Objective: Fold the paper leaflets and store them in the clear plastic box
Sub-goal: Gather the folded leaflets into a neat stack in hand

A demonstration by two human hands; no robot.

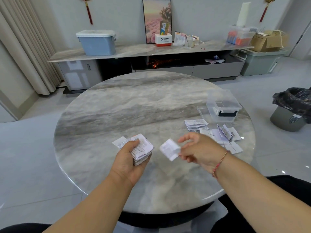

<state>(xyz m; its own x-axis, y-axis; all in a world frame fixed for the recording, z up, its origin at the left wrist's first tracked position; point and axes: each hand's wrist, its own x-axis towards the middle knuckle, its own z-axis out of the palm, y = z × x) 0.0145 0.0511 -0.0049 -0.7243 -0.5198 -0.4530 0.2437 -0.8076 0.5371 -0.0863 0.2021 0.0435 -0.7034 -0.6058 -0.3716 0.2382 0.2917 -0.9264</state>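
Two bare forearms, no sleeves reaching wrists. Left hand [129, 158]: no ring, no band visible. Right hand [200, 151]: thin braided cord bracelet [220, 163], red with paler tan strands, circling wrist well behind fingers, loose end hanging on underside. Dark black clothing at lower frame edge, behind both arms

Glossy marble-look table [134, 105], matt paper leaflets [196, 123], clear smooth plastic box [223, 106].
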